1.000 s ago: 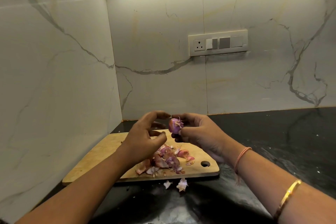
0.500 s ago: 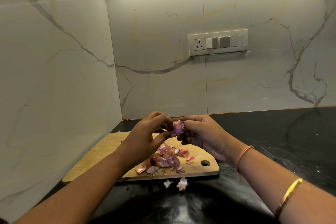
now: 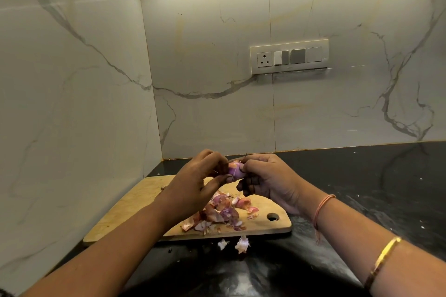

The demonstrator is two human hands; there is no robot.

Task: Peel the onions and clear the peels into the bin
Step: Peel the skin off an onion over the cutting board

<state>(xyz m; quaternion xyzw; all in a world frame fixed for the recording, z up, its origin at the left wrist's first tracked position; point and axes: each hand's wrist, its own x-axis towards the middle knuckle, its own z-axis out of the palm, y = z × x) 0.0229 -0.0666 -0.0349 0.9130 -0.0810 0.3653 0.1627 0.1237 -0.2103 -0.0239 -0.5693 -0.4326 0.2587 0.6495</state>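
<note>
Both hands, left hand [image 3: 193, 184] and right hand [image 3: 270, 181], pinch one onion [image 3: 234, 171] above the wooden board [image 3: 135, 202]; peels [image 3: 222, 212] lie on it. The counter [image 3: 362, 188] is black; the walls [image 3: 72, 79] are marble.

The black counter [image 3: 362, 188] carries a wooden cutting board [image 3: 135, 210] and two stray peels [image 3: 242, 244].

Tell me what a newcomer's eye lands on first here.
First, the onion, gripped between the left hand and right hand above the wooden cutting board. Next, the pile of pink peels on the board's near right part, with two scraps lying on the black counter just in front of it.
</note>
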